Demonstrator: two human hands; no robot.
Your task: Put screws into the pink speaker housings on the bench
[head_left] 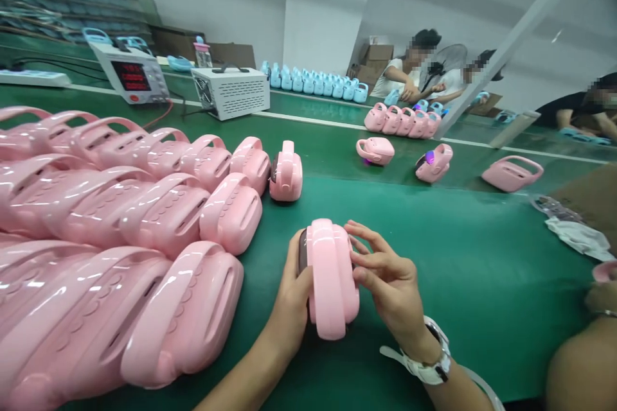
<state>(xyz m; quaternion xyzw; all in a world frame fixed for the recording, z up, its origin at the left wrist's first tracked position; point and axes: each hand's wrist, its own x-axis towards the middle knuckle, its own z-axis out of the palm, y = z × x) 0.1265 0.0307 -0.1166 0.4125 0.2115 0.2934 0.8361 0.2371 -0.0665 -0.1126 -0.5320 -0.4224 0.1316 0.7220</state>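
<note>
On the left of the frame, we see lots of pink cases (166, 215) in rows on the green bench (457, 250). In the lower middle, our left hand (289, 298) has its grip closed around the left side of the held case (328, 282), handle toward us. Our right hand (393, 276) has a loose grip, partly spread, with fingertips at the case's right side. Near the right, three spread-out cases (511, 173) sit apart. We think the work is partway: this one looks not yet finished, but we can't tell which others are done.
</note>
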